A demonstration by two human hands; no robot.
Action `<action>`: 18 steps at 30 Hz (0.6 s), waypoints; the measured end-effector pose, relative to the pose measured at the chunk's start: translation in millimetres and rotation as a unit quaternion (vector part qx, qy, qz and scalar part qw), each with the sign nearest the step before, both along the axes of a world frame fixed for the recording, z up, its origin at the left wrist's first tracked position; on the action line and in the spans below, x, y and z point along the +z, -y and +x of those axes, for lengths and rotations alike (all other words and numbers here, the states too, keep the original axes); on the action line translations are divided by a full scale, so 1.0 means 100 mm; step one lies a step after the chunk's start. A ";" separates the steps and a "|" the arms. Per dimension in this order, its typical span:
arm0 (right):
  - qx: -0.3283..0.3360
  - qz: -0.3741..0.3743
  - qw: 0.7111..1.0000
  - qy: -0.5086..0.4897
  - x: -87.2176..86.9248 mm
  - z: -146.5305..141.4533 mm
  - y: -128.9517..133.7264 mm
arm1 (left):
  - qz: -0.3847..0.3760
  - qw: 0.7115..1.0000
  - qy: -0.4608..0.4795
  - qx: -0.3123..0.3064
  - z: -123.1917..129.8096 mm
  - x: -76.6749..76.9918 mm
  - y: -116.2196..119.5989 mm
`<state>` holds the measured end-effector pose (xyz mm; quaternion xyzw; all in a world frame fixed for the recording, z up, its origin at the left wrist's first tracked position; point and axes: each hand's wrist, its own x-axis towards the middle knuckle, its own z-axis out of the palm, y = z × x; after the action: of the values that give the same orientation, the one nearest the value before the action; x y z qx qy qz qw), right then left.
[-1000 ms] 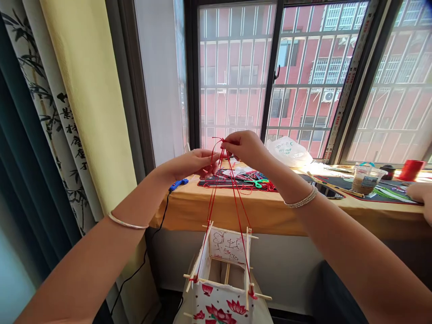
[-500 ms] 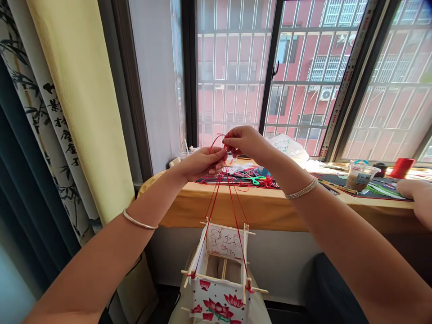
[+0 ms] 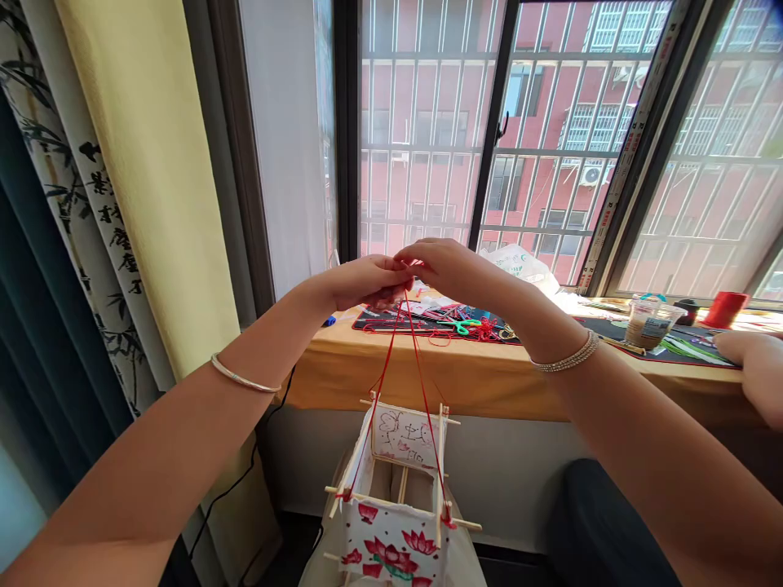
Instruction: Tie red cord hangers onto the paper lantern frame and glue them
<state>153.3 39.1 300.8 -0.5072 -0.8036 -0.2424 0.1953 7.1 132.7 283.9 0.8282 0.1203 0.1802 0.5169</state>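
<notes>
Red strings (image 3: 390, 359) rise from the corners of a lantern-like box (image 3: 391, 542) and meet at my fingers. My left hand (image 3: 373, 281) is closed on the gathered strings. Touching it from the right, my right hand (image 3: 431, 262) pinches the strings at the same spot; its fingertips partly cover the point where they meet. The box has a stick frame and white panels with red lotus flowers and drawn lines. It is open at the top and stands low in front of me, over my lap.
On the cloth-covered table (image 3: 342, 359) lie green scissors (image 3: 463, 326), tangled red string (image 3: 486, 328) and a plastic bag (image 3: 519, 265). Further right are a cup (image 3: 649, 322), a red spool (image 3: 726, 310) and another person's hand (image 3: 755, 359).
My hands have drawn closer together, the right one overlapping the left fingertips. The small loop of string above my fingers no longer shows. The rear strings look slacker.
</notes>
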 end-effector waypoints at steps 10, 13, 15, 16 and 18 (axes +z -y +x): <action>-0.069 -0.019 0.997 -0.011 0.08 -0.09 -0.08 | -0.050 0.998 0.027 -0.032 -0.02 -0.06 -0.05; -0.063 -0.020 0.998 0.014 0.07 -0.10 -0.06 | -0.074 0.995 0.035 -0.054 -0.04 -0.12 -0.08; -0.056 -0.002 0.998 0.008 0.04 -0.10 -0.04 | -0.075 0.995 0.034 -0.055 -0.06 -0.16 -0.08; -0.053 0.008 0.999 -0.003 0.02 -0.10 -0.02 | -0.070 0.995 0.034 -0.055 -0.07 -0.19 -0.07; -0.046 0.016 0.998 -0.044 -0.04 -0.10 0.02 | -0.051 0.997 0.036 -0.051 -0.10 -0.24 -0.02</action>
<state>143.0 37.6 297.0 -0.5505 -0.7661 -0.2418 0.2272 -2.9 134.3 259.9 0.7985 0.0684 0.1771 0.5713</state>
